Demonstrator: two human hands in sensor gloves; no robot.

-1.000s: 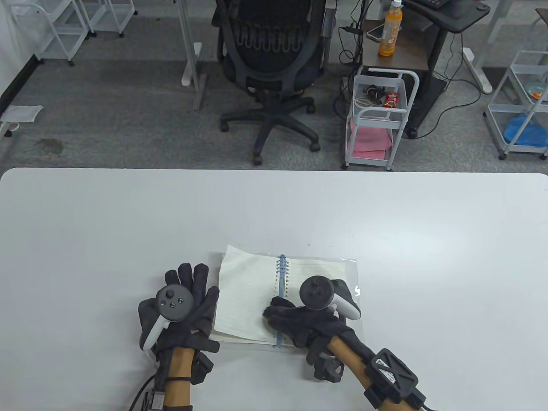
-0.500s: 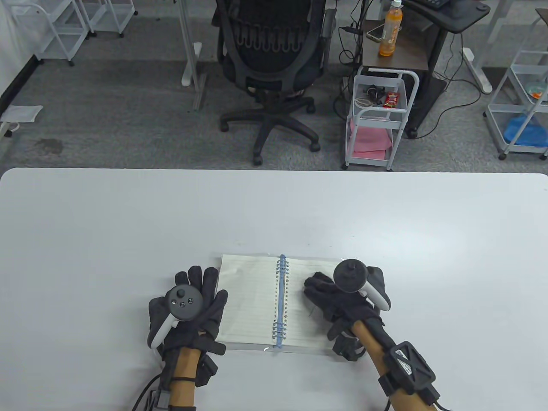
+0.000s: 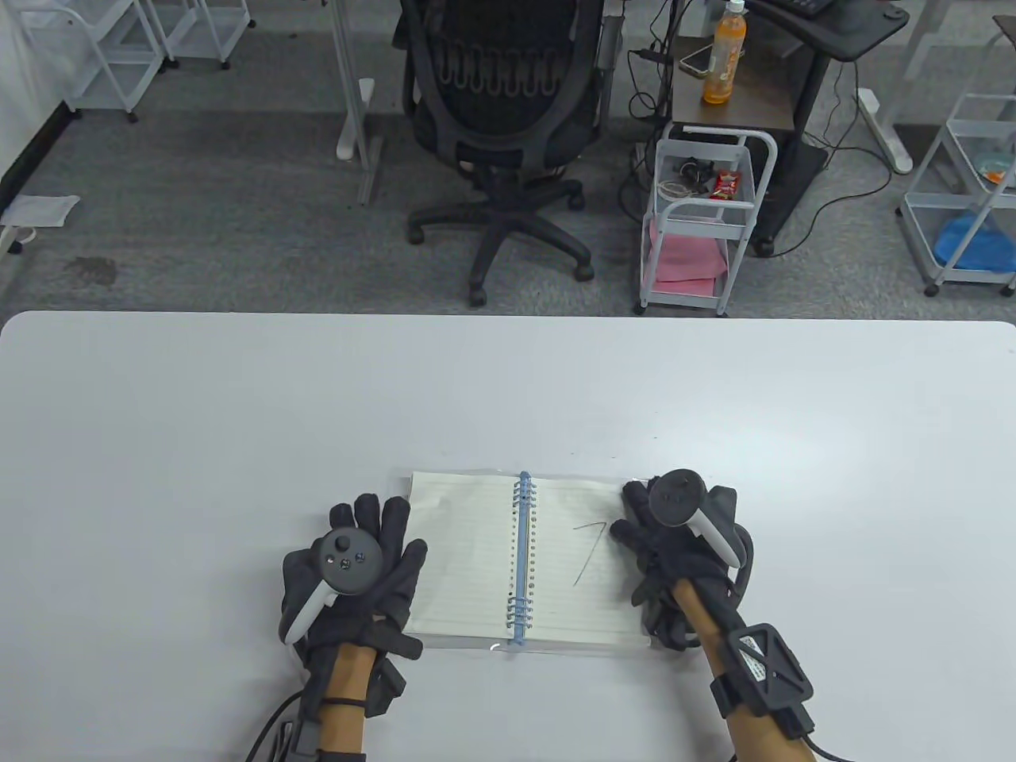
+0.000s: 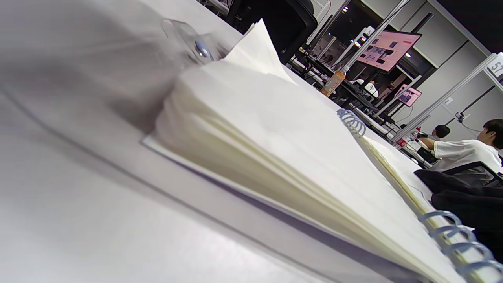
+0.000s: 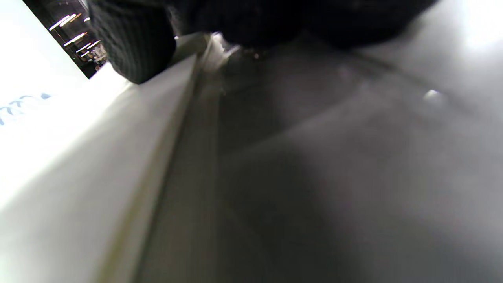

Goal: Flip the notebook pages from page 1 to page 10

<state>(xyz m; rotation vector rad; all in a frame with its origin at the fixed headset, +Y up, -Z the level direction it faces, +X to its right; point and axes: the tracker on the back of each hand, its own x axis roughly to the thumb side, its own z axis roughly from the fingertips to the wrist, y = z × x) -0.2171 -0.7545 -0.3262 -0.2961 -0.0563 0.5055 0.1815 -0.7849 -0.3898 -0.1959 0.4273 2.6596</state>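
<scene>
The notebook [image 3: 524, 559] lies open and flat on the white table [image 3: 238, 413], between the 2 hands, with its blue spiral binding [image 3: 521, 556] running away from the person down the middle.

The left hand [image 3: 349, 575] lies palm down with its fingers spread flat, grasping nothing. The notebook's left page [image 3: 460, 556] starts just to that hand's right; the index-side fingertips touch or overlap the page's left edge. In the left wrist view, the stack of left-hand sheets [image 4: 275, 157] rises just ahead of the camera, its upper corner [image 4: 259, 43] curling up off the pile, and the spiral coils [image 4: 452, 236] show beyond.

The right hand [image 3: 675, 540] sits at the notebook's right edge, fingers bent and pointing toward the far right corner of the right page [image 3: 587, 556]. From the table view I cannot tell whether it pinches a sheet or only rests on the paper; the right wrist view is dark and blurred, showing gloved fingers [image 5: 133, 43] pressed at the page edge [image 5: 165, 118]. Just left of this hand, a handwritten 7 [image 3: 589, 552] is visible on the right page.

Each hand carries a tracker, left [image 3: 345, 559] and right [image 3: 675, 496].
</scene>
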